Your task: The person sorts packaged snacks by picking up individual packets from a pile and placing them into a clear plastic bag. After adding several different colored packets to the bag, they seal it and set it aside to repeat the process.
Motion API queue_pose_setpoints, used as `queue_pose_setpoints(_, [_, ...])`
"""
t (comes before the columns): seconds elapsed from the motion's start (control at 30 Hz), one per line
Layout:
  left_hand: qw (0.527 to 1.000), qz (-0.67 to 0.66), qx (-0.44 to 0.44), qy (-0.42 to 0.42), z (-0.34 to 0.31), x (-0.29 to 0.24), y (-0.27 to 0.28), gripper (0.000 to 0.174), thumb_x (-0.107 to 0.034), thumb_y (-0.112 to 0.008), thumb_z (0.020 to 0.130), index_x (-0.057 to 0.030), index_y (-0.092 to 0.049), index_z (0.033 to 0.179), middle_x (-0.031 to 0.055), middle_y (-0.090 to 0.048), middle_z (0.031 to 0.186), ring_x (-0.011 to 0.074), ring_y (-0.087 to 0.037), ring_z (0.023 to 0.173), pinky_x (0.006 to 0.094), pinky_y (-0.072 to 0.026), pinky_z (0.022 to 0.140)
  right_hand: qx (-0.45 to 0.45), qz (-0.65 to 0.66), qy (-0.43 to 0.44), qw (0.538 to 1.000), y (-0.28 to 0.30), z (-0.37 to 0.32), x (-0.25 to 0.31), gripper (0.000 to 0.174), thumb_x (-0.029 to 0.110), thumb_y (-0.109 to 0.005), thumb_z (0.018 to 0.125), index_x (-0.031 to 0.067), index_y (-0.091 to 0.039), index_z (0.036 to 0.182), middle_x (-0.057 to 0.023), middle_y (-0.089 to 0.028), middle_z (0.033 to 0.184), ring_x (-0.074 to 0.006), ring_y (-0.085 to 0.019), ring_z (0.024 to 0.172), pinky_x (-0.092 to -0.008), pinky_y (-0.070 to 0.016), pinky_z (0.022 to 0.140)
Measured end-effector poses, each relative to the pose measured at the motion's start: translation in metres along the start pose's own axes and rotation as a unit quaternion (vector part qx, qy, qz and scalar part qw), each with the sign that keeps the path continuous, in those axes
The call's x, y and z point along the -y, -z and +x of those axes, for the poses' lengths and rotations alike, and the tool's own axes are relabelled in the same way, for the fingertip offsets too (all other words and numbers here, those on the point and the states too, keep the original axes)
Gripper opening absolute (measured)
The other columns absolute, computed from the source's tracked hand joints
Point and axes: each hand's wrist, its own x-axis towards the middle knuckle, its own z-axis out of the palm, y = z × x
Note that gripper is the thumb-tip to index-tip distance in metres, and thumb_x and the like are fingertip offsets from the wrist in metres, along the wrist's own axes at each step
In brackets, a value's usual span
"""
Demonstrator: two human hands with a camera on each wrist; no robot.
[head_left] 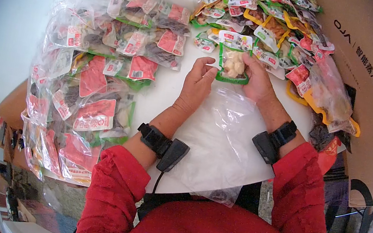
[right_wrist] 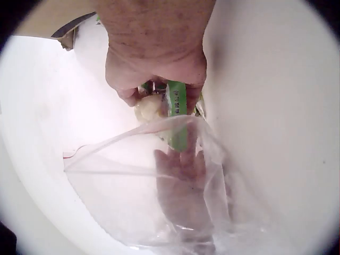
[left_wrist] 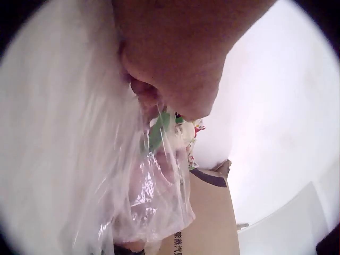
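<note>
Upper centre of head view: gripping packet (head_left: 232,65) with curled right hand (head_left: 257,79), pinching bag (head_left: 223,132) mouth in left hand (head_left: 200,77) just beside it.

Lighting: bright, even and diffuse. The table (head_left: 160,97) around the hands washes out to near white.
Shadows: faint and soft-edged, under the left hand (head_left: 196,84) and right hand (head_left: 258,81).
Glare: white streaks on the clear bag (head_left: 222,137) beneath the wrists.
Head view: sharp at the packet (head_left: 233,64) between the hands, with strong barrel distortion and black corners.
Wrist views: both hands sit close to the lens and are blurred. Backgrounds are overexposed.
</note>
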Motion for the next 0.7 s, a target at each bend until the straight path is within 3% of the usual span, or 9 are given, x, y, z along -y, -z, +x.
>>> queue_pose_setpoints(0.13, [0.995, -0.075, 0.052, 0.038, 0.0, 0.0, 0.003, 0.034, -0.02, -0.052, 0.084, -0.0053, -0.043, 0.113, 0.0025, -0.053, 0.09, 0.0054, -0.046, 0.062, 0.0211, -0.0398, 0.055, 0.081, -0.056, -0.057, 0.993, -0.009, -0.009, 0.001, 0.025, 0.02, -0.05, 0.083, 0.0033, -0.05, 0.102, -0.0059, -0.057, 0.095, -0.0142, -0.057, 0.084, -0.0275, -0.0469, 0.074])
queue_pose_setpoints(0.2, [0.99, -0.12, 0.002, -0.071, 0.002, 0.007, -0.006, 0.03, -0.021, -0.053, 0.084, -0.0043, -0.048, 0.108, 0.0003, -0.054, 0.087, 0.004, -0.046, 0.065, 0.0188, -0.0378, 0.056, 0.106, -0.08, -0.097, 0.986, -0.014, -0.013, 0.001, 0.024, 0.019, -0.051, 0.083, 0.0033, -0.051, 0.101, -0.0051, -0.057, 0.094, -0.0135, -0.057, 0.083, -0.027, -0.0469, 0.073])
queue_pose_setpoints(0.33, [0.998, -0.04, -0.04, 0.004, -0.002, 0.0, 0.002, 0.025, -0.019, -0.053, 0.084, -0.0036, -0.053, 0.103, -0.0024, -0.054, 0.082, 0.0036, -0.046, 0.067, 0.0187, -0.0374, 0.058, 0.105, -0.146, -0.092, 0.979, -0.017, -0.015, 0.0, 0.025, 0.019, -0.054, 0.082, 0.0033, -0.052, 0.101, -0.0037, -0.058, 0.091, -0.0113, -0.057, 0.081, -0.0254, -0.0462, 0.072])
queue_pose_setpoints(0.43, [0.994, -0.086, -0.063, -0.013, -0.001, 0.0, -0.001, 0.022, -0.019, -0.054, 0.084, -0.0049, -0.057, 0.1, -0.0041, -0.054, 0.077, 0.0027, -0.044, 0.064, 0.0177, -0.0358, 0.055, 0.124, -0.193, -0.083, 0.97, -0.011, -0.012, -0.001, 0.026, 0.019, -0.055, 0.081, 0.0034, -0.052, 0.101, -0.0032, -0.058, 0.09, -0.0102, -0.055, 0.08, -0.0248, -0.0457, 0.071])
queue_pose_setpoints(0.7, [0.984, -0.165, -0.051, 0.039, -0.002, -0.006, -0.001, 0.018, -0.016, -0.053, 0.083, -0.0075, -0.057, 0.098, -0.0057, -0.053, 0.074, 0.0013, -0.04, 0.056, 0.0164, -0.0312, 0.047, 0.12, -0.225, -0.042, 0.966, -0.015, -0.014, -0.001, 0.026, 0.021, -0.054, 0.082, 0.0033, -0.052, 0.101, -0.002, -0.057, 0.089, -0.0093, -0.054, 0.08, -0.0237, -0.0443, 0.071])
